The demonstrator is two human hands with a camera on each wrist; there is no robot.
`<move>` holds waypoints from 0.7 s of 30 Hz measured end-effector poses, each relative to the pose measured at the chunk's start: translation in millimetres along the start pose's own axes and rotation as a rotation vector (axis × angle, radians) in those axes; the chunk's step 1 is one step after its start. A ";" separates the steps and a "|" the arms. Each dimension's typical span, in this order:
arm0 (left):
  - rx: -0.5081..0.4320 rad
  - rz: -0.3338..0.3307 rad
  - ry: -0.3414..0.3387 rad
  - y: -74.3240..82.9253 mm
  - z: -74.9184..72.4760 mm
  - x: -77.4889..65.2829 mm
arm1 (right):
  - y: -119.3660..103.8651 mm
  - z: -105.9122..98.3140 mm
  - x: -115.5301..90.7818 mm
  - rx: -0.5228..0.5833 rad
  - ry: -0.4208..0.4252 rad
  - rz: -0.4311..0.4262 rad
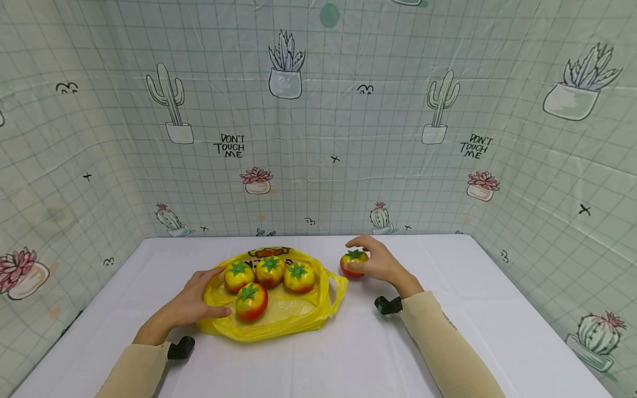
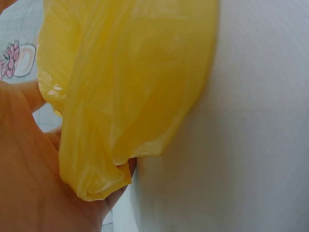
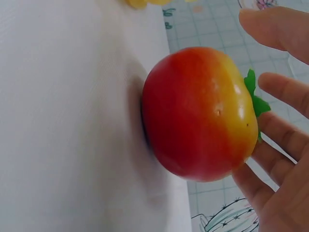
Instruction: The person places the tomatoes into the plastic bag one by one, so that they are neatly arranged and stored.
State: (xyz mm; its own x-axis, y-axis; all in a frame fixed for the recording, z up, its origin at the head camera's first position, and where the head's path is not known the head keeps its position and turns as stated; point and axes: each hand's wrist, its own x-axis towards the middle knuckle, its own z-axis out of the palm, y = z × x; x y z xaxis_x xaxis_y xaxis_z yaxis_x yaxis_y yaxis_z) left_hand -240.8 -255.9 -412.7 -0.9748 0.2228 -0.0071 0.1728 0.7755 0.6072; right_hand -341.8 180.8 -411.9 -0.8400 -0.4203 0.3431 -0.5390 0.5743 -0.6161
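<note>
A yellow plastic bag [image 1: 293, 318] lies spread on the table, one handle loop pointing right. Several red-and-yellow tomatoes with green star-shaped tops, one of them the front tomato [image 1: 251, 302], sit within the bag's outline; whether they are inside or on top, I cannot tell. At the bag's left edge my left hand [image 1: 191, 301] rests with fingers spread, and in the left wrist view the plastic [image 2: 140, 72] lies against it. My right hand [image 1: 380, 264] reaches around a single tomato [image 3: 198, 116] standing on the table, fingers spread and the thumb clear of it.
The white table [image 1: 358, 354] extends in front of and beside the bag. Behind and at both sides stands a grid-patterned cloth [image 1: 318, 121] printed with potted plants. Black wrist devices, such as the one at the left sleeve [image 1: 181, 348], stick out from both wrists.
</note>
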 end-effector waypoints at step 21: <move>0.002 -0.008 0.000 -2.2 1.6 1.0 | 9.1 3.8 -2.5 -0.005 -0.045 0.161</move>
State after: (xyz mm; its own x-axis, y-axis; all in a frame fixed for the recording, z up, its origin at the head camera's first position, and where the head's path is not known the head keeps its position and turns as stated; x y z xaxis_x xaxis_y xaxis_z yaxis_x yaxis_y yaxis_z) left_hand -241.9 -256.5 -415.2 -0.9762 0.2164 -0.0117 0.1653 0.7784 0.6056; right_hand -344.4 184.4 -421.0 -0.9119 -0.3536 0.2085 -0.3985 0.6402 -0.6567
